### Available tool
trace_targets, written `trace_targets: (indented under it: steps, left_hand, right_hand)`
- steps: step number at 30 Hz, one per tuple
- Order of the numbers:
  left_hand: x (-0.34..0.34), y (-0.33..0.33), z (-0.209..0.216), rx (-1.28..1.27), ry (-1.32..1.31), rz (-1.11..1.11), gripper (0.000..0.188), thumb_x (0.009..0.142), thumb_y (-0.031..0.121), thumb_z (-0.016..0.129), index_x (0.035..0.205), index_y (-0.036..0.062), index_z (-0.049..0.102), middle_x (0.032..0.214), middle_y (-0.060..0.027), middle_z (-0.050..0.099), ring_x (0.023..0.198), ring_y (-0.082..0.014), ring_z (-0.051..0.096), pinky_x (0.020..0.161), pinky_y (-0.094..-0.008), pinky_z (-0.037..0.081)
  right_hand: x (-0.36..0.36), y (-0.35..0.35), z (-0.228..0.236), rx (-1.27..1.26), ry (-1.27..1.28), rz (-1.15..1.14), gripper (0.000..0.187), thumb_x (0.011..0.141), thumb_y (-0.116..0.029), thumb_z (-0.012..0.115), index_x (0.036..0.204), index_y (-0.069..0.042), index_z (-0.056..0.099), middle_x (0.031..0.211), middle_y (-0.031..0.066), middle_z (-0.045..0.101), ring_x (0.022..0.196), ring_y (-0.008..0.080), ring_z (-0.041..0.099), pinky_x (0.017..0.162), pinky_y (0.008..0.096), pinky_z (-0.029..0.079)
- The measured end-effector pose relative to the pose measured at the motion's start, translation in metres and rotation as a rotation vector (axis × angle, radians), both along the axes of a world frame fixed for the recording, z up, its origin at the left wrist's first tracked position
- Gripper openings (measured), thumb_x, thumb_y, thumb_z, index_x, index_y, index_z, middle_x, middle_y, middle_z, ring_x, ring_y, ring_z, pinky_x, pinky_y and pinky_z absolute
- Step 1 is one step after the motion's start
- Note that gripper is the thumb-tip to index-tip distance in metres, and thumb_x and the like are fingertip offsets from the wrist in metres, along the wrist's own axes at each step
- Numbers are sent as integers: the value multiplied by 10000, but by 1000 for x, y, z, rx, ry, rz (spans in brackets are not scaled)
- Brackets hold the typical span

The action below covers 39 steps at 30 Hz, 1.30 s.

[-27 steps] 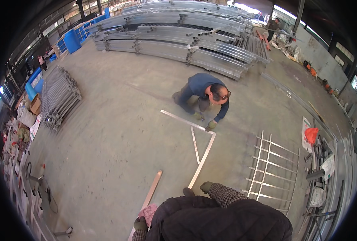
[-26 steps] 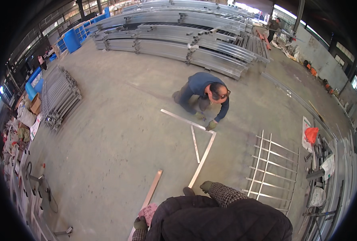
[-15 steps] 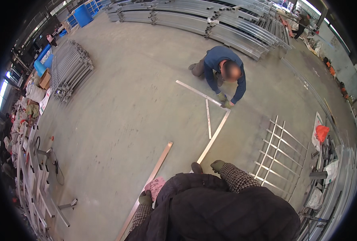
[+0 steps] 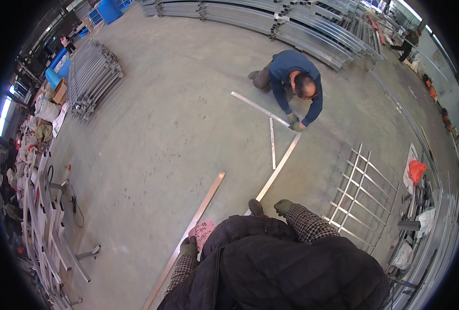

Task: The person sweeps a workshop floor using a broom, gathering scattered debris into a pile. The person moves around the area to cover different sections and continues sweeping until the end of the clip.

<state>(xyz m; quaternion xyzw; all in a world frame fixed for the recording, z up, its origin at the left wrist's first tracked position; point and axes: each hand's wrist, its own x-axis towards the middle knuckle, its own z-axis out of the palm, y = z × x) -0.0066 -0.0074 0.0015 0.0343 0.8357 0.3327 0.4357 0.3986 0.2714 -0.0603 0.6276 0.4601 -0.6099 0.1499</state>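
Observation:
My left hand (image 4: 189, 247), in a green-grey glove, pinches a pink sheet of paper (image 4: 202, 233) with handwriting on it. A long metal bar (image 4: 204, 204) lies on the floor beneath and beside that hand. My right hand (image 4: 282, 207), gloved alike, hangs out in front of me with its fingers curled and nothing seen in them. Close to it, another long metal bar (image 4: 278, 170) runs from by my shoe (image 4: 256, 207) to a co-worker (image 4: 297, 85). That person crouches, both gloved hands at the end of a crosswise bar (image 4: 258, 109). A short thin strip (image 4: 272, 143) lies between the bars.
A welded metal grille (image 4: 361, 194) lies on the floor at the right. Stacked metal frames (image 4: 240, 15) line the back, and a pile of railings (image 4: 92, 77) stands at the far left. Metal frames (image 4: 49, 232) lean at the near left. Another person (image 4: 409, 44) is at the far right.
My view has shifted slightly, so the bars and co-worker sit a little higher and further right. The co-worker's head has bent lower. My left hand still holds the pink paper.

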Motion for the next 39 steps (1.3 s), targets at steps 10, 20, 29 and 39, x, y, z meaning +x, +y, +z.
trace_targets:
  steps: [10,20,29,39]
  left_hand:
    - [7,3,2,-18,-1,-16,309,940,252,655,1094,-16,657,943,-85,714,783,-170,651,703,-323,530]
    - [10,5,-7,8,-15,-22,299,943,260,649,1075,-7,661,921,-75,713,765,-161,648,675,-323,523]
    - [12,8,-16,11,-7,-3,303,934,270,656,1065,-3,663,900,-78,713,734,-168,652,644,-328,529]
    - [23,23,-13,1,-1,-2,303,930,254,657,1073,-13,663,909,-94,716,748,-186,670,658,-338,549]
  right_hand:
    - [2,7,-5,-10,-11,-3,456,905,-315,552,1245,-12,577,1042,132,690,839,235,686,649,385,551]
    - [11,5,-7,-12,-9,-23,441,899,-305,553,1227,-12,581,993,124,687,791,222,675,619,376,542]
    - [14,7,-3,-19,-12,-62,451,896,-298,566,1229,6,583,1007,139,688,808,234,682,666,379,555]
    - [29,16,0,-32,16,-38,456,909,-321,558,1239,-7,578,1023,130,686,820,233,679,648,380,549]
